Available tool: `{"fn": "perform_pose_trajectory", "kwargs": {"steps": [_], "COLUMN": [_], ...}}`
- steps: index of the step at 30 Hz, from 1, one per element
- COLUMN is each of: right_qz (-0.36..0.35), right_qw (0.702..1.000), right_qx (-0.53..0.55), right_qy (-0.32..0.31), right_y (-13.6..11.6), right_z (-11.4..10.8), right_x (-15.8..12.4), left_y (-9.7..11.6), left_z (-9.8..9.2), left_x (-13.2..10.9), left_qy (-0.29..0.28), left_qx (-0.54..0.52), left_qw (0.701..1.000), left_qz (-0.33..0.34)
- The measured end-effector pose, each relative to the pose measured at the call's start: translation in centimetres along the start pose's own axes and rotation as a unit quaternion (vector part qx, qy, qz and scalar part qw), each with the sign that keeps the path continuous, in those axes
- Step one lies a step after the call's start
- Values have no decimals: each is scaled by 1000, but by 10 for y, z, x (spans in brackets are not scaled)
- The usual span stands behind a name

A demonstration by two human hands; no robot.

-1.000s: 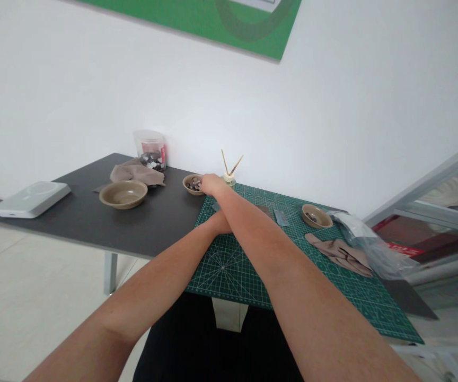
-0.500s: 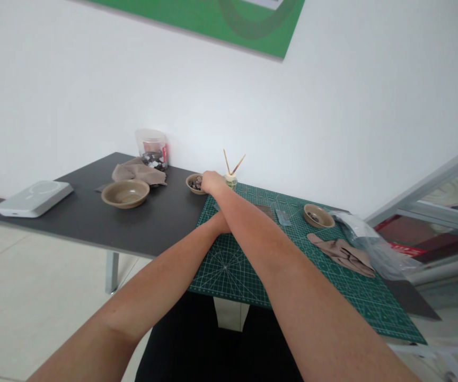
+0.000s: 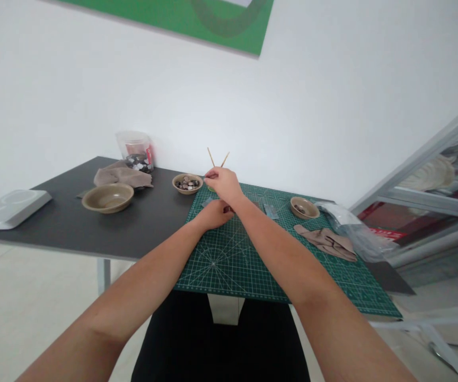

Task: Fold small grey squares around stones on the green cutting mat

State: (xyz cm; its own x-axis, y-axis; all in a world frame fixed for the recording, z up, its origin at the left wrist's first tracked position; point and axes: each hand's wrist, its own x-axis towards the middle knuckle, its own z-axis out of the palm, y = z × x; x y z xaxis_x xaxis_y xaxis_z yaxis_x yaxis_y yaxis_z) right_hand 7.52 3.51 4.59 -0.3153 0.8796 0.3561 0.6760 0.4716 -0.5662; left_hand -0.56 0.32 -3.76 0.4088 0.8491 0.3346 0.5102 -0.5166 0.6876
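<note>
My right hand [image 3: 226, 184] hangs over the back of the green cutting mat [image 3: 229, 265], just right of a small brown bowl [image 3: 177, 187] of dark and pinkish pebble-like pieces. Its thumb and fingers are pinched together; whatever they hold is too small to make out. Lower and nearer to me, my left hand [image 3: 212, 214] rests at the mat with fingers curled closed around something I cannot make out. Two thin sticks [image 3: 225, 158] rise behind my right hand, which hides their base. A small clear plastic packet [image 3: 270, 211] lies right of my hands.
Leftward on the dark table [image 3: 141, 233] stand an empty brown bowl [image 3: 109, 204], a brown cloth [image 3: 112, 174], a clear tub [image 3: 133, 143] and a white device [image 3: 12, 207]. Rightward are another bowl [image 3: 310, 213], a second cloth [image 3: 328, 244] and a plastic bag [image 3: 352, 228].
My right hand has come away from the bowl of pieces, back to the right, uncovering the bowl. My left hand now shows from under the right forearm. The view has shifted slightly.
</note>
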Motion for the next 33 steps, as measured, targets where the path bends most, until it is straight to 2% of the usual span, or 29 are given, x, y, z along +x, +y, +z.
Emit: {"fn": "perform_pose_trajectory", "kwargs": {"steps": [4, 8, 11, 14, 19, 22, 25, 28, 30, 33], "right_qz": [64, 107, 133, 127, 122, 118, 106, 99, 125, 176], "right_qw": [990, 975, 968, 959, 924, 920, 945, 977, 976, 968], "right_qx": [79, 152, 199, 249, 362, 373, 310, 153, 58, -84], "right_qy": [99, 123, 80, 36, -11, -17, 4, 115, 169, 159], "right_y": [30, 63, 83, 97, 103, 102, 103, 112, 123, 142], "right_z": [-26, -40, -39, -31, -17, -14, -21, -39, -51, -64], "right_x": [-34, -63, -83, -96, -103, -105, -107, -108, -109, -109], "left_y": [2, 4, 6, 6, 8, 10, 10, 4, -1, -7], "left_z": [-2, -2, 0, 3, 5, 3, 1, 0, 0, -1], "left_x": [0, -1, -1, 0, -1, -2, -2, 0, 2, 3], "left_qy": [13, 47, 36, -5, -39, -42, -21, 35, 64, 70], "left_qx": [14, -4, -42, -63, -85, -77, -61, -39, -39, -43], "left_qw": [1000, 999, 998, 998, 995, 996, 998, 998, 997, 997], "left_qz": [-20, -28, -11, 5, 14, 9, -5, -16, -16, -10]}}
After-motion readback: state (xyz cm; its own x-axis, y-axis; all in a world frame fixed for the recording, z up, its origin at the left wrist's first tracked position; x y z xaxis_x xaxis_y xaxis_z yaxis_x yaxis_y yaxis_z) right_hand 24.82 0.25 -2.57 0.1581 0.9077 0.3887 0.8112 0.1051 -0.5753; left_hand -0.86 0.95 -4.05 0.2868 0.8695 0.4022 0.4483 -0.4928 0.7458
